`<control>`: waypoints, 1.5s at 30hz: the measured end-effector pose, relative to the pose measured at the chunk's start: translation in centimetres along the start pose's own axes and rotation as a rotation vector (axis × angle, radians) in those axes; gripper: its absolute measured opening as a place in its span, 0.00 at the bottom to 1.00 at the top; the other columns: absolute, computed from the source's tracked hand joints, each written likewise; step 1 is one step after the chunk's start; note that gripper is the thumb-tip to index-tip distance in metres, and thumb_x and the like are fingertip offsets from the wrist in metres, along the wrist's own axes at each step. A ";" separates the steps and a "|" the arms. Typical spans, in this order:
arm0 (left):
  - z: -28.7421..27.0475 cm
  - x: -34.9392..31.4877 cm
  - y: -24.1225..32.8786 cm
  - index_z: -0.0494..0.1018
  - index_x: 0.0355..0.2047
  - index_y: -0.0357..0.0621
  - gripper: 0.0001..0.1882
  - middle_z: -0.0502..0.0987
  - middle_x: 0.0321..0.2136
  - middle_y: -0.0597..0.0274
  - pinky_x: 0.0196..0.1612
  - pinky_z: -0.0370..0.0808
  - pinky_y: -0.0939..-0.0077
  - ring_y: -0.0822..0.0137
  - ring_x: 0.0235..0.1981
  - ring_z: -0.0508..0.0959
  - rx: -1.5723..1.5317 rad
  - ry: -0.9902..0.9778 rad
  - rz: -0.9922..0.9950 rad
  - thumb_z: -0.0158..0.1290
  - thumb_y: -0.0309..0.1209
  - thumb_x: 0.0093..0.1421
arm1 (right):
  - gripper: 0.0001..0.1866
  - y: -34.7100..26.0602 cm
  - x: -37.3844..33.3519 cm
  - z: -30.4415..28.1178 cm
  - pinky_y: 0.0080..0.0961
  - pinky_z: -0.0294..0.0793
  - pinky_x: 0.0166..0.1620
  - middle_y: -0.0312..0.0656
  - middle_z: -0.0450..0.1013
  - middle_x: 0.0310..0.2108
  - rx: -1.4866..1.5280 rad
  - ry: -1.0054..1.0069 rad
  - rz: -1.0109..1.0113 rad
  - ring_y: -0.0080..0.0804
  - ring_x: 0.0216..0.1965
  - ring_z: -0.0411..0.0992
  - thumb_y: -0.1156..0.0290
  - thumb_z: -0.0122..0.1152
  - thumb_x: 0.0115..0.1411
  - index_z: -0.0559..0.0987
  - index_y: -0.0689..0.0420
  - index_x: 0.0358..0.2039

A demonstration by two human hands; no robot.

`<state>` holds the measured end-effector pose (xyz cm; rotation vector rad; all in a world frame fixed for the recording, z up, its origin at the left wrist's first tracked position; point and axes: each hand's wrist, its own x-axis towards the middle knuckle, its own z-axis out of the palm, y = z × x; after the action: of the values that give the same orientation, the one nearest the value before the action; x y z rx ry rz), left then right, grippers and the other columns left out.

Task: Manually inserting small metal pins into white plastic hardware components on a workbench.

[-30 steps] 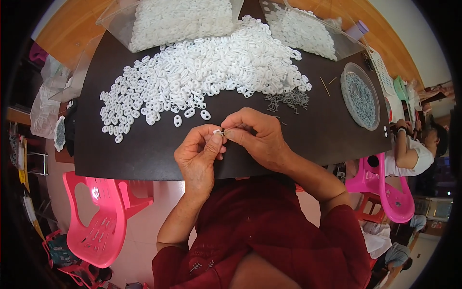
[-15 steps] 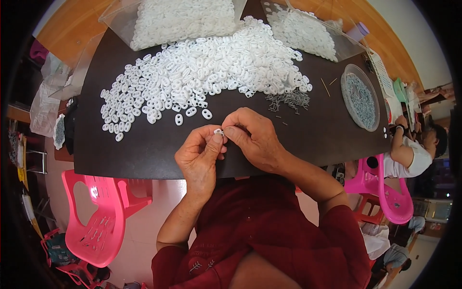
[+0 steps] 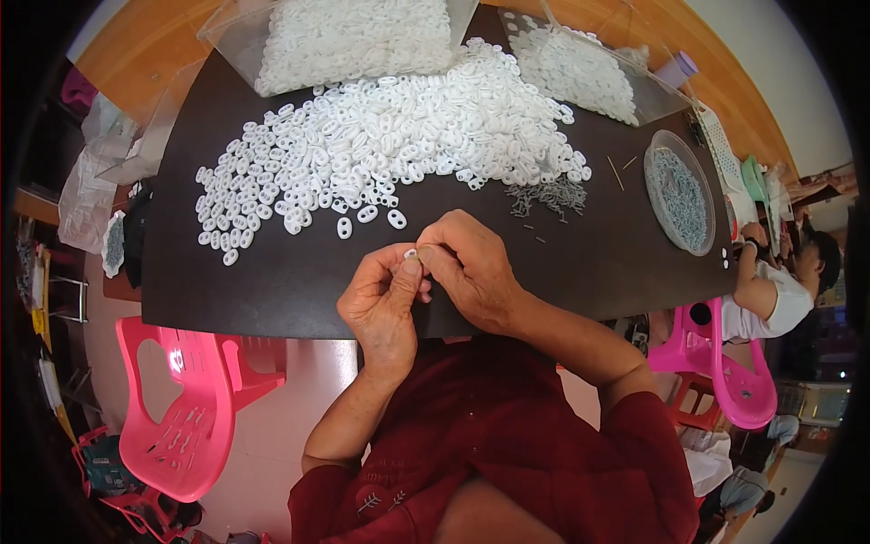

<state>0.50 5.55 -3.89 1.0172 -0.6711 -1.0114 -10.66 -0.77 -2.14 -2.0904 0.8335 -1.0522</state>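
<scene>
Between the thumb and forefinger of my left hand is a small white oval plastic piece, held just above the table's near side. My right hand is pinched closed against that piece's right end. Whatever its fingertips grip is hidden. Beyond both hands spreads a large heap of white oval two-hole plastic pieces, with a few lying apart at its near edge. Small grey screws lie in a little pile at the heap's right end.
Clear bins of white pieces, a left one and a right one, stand behind the heap. At the right are a round dish of small grey screws and two thin sticks. A pink chair stands left; a person sits right.
Both hands stay together at the white piece, and the right fingers now cover more of it. The whole view has shifted slightly.
</scene>
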 end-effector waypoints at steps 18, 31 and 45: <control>-1.6 0.9 2.1 0.72 0.43 0.32 0.11 0.75 0.26 0.59 0.25 0.71 0.83 0.75 0.23 0.73 -0.021 0.105 0.013 0.52 0.24 0.59 | 0.11 1.5 3.7 1.7 0.34 0.64 0.33 0.43 0.65 0.24 -0.624 -0.061 -0.188 0.42 0.30 0.65 0.69 0.67 0.42 0.73 0.57 0.22; -1.7 1.3 2.0 0.72 0.41 0.33 0.11 0.76 0.25 0.59 0.26 0.71 0.83 0.75 0.22 0.73 -0.053 0.092 0.000 0.53 0.24 0.59 | 0.09 1.0 2.2 -0.3 0.30 0.66 0.26 0.40 0.67 0.22 -0.269 -0.095 -0.053 0.36 0.23 0.67 0.76 0.63 0.48 0.71 0.58 0.28; 0.3 1.2 1.6 0.71 0.40 0.29 0.09 0.76 0.27 0.56 0.27 0.72 0.81 0.72 0.24 0.74 -0.130 0.025 0.062 0.51 0.22 0.59 | 0.07 -1.6 0.4 -0.8 0.21 0.70 0.29 0.38 0.71 0.27 -0.041 0.029 -0.027 0.24 0.25 0.70 0.79 0.59 0.53 0.73 0.62 0.33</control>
<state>1.32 4.61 -2.32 0.8894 -0.6048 -0.9742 -10.75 -0.38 -0.34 -2.1308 0.8500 -1.0911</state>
